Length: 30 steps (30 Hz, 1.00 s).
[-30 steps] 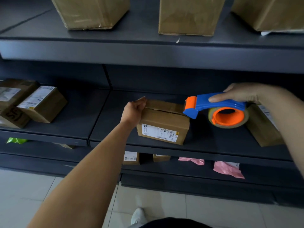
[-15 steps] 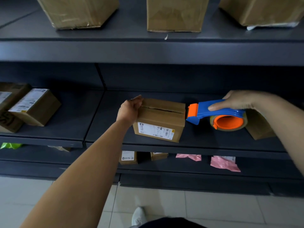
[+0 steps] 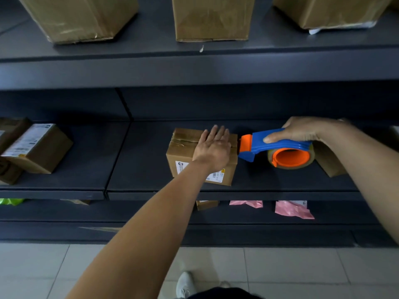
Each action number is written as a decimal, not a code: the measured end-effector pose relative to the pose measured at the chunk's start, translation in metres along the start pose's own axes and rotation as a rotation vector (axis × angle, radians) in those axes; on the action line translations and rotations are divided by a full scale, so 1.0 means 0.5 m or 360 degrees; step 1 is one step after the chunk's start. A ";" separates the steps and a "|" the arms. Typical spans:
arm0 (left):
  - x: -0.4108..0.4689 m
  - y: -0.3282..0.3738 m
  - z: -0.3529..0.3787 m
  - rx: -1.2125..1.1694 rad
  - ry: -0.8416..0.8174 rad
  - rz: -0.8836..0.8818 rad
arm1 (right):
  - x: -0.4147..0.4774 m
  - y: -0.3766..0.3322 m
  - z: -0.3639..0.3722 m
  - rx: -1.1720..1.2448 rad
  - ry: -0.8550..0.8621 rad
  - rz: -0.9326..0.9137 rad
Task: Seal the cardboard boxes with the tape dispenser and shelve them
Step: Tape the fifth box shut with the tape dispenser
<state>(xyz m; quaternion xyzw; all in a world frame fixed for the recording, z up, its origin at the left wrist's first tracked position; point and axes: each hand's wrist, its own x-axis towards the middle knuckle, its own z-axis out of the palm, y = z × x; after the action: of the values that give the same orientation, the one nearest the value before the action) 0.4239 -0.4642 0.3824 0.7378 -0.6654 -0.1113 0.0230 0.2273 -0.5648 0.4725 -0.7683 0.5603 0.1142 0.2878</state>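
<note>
- While your left hand (image 3: pixel 212 148), fingers flat, presses the box (image 3: pixel 183 154), hold firm.
- Your right hand (image 3: pixel 302 130) grips the tape dispenser (image 3: pixel 274 145) at 3 o'clock: draw straight toward 9.

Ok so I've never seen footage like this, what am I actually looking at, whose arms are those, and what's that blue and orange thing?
There is no machine here. A person wears a camera on their head, so this single picture looks forward and down along their own bare arms. They stand at dark shelving. The left hand lies flat, fingers straight, on top of a small cardboard box that sits on the middle shelf. The right hand grips a blue and orange tape dispenser, with its orange nose at the box's right edge. On the shelf above sit other boxes, and on the one below lie pink bags.
</note>
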 end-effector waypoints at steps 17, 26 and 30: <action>0.002 -0.009 0.000 -0.0006 -0.0063 0.0005 | -0.022 0.132 0.002 0.0135 0.0069 0.0018; -0.008 0.032 -0.014 0.0036 -0.0140 -0.0349 | 0.024 0.012 0.085 0.0027 0.0032 0.0015; 0.001 0.052 -0.028 -0.0124 -0.0053 -0.0392 | 0.021 0.005 0.070 0.0005 0.0008 -0.0025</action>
<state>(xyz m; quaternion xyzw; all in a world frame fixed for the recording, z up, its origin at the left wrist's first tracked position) 0.4010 -0.4691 0.4007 0.8106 -0.5651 -0.1514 0.0269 0.2336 -0.5538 0.4382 -0.7725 0.5551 0.1090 0.2886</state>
